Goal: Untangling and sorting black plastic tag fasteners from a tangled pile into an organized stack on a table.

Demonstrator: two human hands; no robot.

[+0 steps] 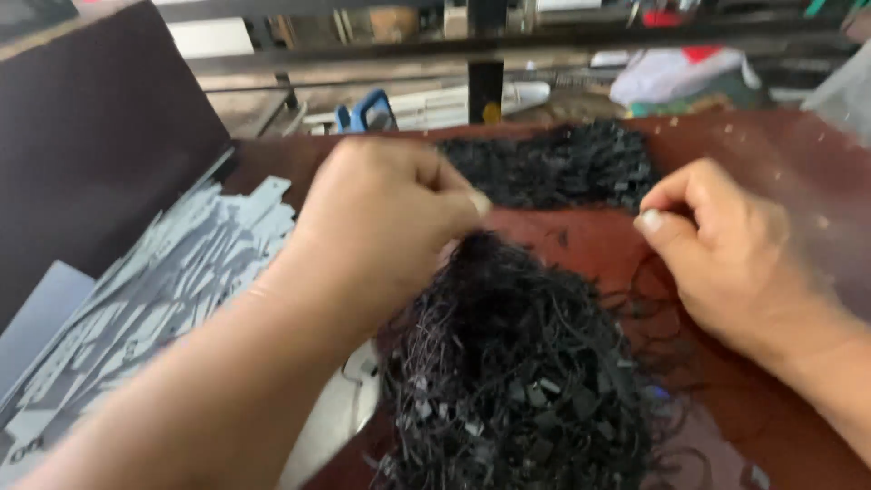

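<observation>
Head view: left hand (390, 213) pinches the top of a black string bundle (517, 363); right hand (717, 259) pinches a thin string on the reddish surface (780, 154).

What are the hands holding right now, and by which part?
The left hand pinches the top of the bundle of black strings. The right hand is closed, fingers pinched; whether it grips a string cannot be told.
</observation>
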